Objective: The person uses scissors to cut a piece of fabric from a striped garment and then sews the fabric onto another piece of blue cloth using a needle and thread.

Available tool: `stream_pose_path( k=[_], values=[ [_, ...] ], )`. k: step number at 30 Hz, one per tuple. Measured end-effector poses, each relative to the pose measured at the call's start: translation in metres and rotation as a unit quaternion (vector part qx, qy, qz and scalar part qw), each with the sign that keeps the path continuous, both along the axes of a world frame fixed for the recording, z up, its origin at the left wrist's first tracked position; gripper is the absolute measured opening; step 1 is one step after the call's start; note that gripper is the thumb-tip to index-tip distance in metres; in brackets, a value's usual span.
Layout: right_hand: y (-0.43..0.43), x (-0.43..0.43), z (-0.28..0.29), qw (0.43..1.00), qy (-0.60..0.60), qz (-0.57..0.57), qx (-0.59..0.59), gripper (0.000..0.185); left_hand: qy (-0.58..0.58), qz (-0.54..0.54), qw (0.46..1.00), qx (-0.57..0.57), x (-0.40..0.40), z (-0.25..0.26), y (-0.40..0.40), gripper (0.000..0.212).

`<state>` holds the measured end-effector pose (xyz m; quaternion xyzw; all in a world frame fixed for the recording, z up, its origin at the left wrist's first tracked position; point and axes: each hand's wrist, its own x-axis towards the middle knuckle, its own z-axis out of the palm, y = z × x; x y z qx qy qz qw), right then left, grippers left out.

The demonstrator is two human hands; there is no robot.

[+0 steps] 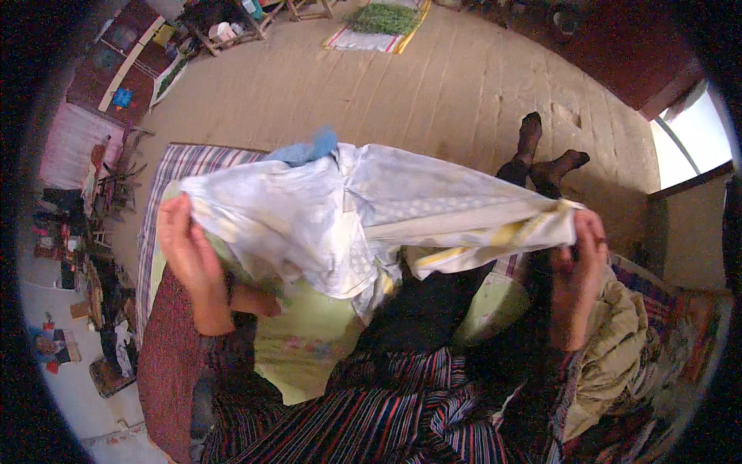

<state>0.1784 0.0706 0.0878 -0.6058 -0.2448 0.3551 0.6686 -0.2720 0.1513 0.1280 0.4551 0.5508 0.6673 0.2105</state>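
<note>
A pale garment with grey, white and yellow patterning [290,197] is stretched out in the air between my two hands; its exact kind cannot be told. My left hand [194,255] grips its left end, and my right hand [582,255] pinches the yellow-edged right end. The middle of the cloth hangs in folds over my lap. Behind its upper edge a blue cloth [307,149] shows partly. Beneath lies a light green sheet [307,336] with small printed figures, over a striped cover [191,158]. The hands are slightly blurred.
A rumpled olive-beige cloth [614,342] lies to my right. My feet in dark socks [527,139] extend beyond the bed's edge. Green plant matter [382,18] rests on a white sack on the floor. A small bare foot or limb [255,300] shows beside my left wrist.
</note>
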Motion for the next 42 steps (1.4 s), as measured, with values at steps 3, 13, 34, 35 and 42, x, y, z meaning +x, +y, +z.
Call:
stream_pose_path(
  k=[3, 13, 34, 35, 42],
  values=[
    [-0.028, 0.041, 0.03, 0.987, -0.146, -0.063, 0.04, 0.014, -0.027, -0.032, 0.994, 0.102, -0.023, 0.051, 0.016, 0.007],
    [-0.165, 0.227, 0.061, 0.83, -0.541, -0.131, 0.008, 0.035, 0.291, 0.324, 0.9, 0.029, -0.295, 0.064, 0.042, 0.026],
    [-0.252, 0.276, -0.042, 0.774, -0.571, -0.139, -0.235, 0.036, 0.431, -0.048, 0.892, -0.128, -0.171, -0.135, 0.018, 0.03],
    [-0.214, 0.213, -0.042, 0.82, -0.558, -0.071, -0.104, 0.034, 0.38, -0.093, 0.901, -0.185, -0.113, -0.111, -0.002, 0.028],
    [-0.154, 0.018, -0.022, 0.909, -0.286, 0.199, -0.229, 0.017, 0.401, -0.381, 0.816, -0.169, 0.091, -0.097, -0.1, 0.024]
  ],
)
